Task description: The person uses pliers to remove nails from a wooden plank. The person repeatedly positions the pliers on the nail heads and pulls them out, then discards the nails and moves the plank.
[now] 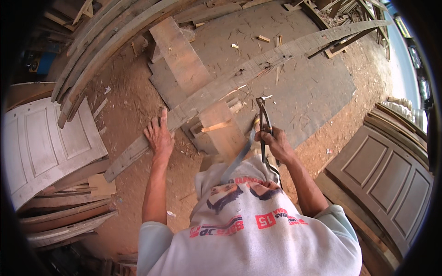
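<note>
A long, weathered wooden plank (216,91) runs diagonally from the lower left to the far upper right, with dark holes or knots near its middle. My left hand (159,136) lies on its near left part, fingers spread, gripping nothing. My right hand (275,141) is closed around a slim black-framed tool (261,110) that looks like a bow saw, held upright before my body, apart from the plank. A grey-blue strip (239,158) slants beside it; I cannot tell whether it belongs to the tool. A short pale wood offcut (217,126) lies below the plank.
Curved timbers (106,41) are stacked at the upper left. A white panelled door (50,147) leans at left, a brown one (382,177) at right. A wide board (182,60) crosses under the plank, over a grey sheet (304,96) strewn with wood scraps.
</note>
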The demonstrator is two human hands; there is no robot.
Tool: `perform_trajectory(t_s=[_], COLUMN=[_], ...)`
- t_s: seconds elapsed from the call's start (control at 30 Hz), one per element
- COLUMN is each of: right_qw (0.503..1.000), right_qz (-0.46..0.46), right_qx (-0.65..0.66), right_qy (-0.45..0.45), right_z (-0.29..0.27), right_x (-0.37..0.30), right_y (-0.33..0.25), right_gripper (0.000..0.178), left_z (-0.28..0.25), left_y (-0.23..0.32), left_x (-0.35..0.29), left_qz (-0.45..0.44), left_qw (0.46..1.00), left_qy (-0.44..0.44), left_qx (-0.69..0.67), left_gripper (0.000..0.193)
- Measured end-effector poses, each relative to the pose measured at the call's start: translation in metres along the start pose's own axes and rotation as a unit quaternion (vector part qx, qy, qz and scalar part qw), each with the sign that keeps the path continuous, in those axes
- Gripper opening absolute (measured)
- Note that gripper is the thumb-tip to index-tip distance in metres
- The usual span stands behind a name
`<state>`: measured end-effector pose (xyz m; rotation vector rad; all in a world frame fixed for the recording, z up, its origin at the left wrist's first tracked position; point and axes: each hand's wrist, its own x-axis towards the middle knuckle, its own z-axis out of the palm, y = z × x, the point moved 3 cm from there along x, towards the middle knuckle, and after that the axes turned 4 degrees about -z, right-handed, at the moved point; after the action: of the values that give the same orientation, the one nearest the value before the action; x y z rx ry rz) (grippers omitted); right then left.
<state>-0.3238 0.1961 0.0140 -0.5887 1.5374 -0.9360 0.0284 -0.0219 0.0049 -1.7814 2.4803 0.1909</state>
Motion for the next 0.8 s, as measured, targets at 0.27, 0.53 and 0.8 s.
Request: perform_trajectory(t_s=[0.27,0.53,0.8], right_qw=[0.978,0.993,0.985], right_qz=[0.069,-0.026,0.012], right_qx=[0.197,0.099,0.165], right_qy=[-0.008,-0.05,0.047], right_z=[0.02,0.022,-0.002], right_x=[0.026,0.048,0.039], right_y=[-0.025,-0.03,-0.024], right_gripper=[0.049,0.045,0.042], left_z=[-0.006,-0.052,-0.049], left_y=[0.002,-0.011,-0.042], left_x=[0.003,0.049,0.107], left_qz=[-0.03,0.024,0.008], left_qw=[0.998,0.968,0.914], left_qy=[-0.054,-0.205,-0.381], left_qx=[-0.003,-0.142,-0.143], left_gripper=[0.109,0.104,0.095])
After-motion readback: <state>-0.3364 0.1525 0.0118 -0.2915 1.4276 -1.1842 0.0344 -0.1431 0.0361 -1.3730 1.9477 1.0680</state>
